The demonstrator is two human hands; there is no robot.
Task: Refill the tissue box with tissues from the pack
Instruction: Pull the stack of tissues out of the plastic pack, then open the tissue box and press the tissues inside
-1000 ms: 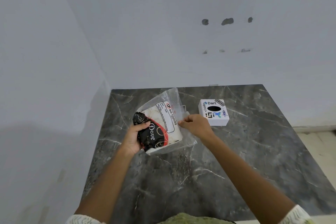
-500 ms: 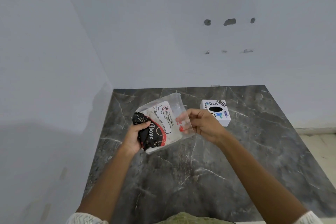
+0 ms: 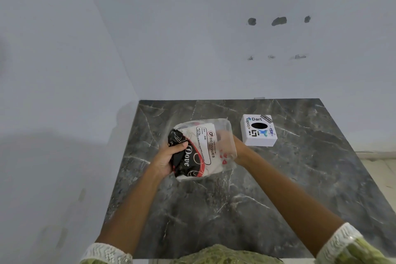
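Left hand (image 3: 169, 159) clamped on the black printed end of the tissue pack (image 3: 198, 150); right hand (image 3: 225, 143) pushed inside its clear open mouth.

The right hand shows only as a blur through the film, so whether it has closed on tissues cannot be told. The pack looks light, soft and crinkly, its plastic likely slippery; the tissues should crush easily, so take the stack broadly across its sides. The tissue box (image 3: 259, 132) sits just beyond the right hand on the marble counter (image 3: 300, 188), its oval slot dark.
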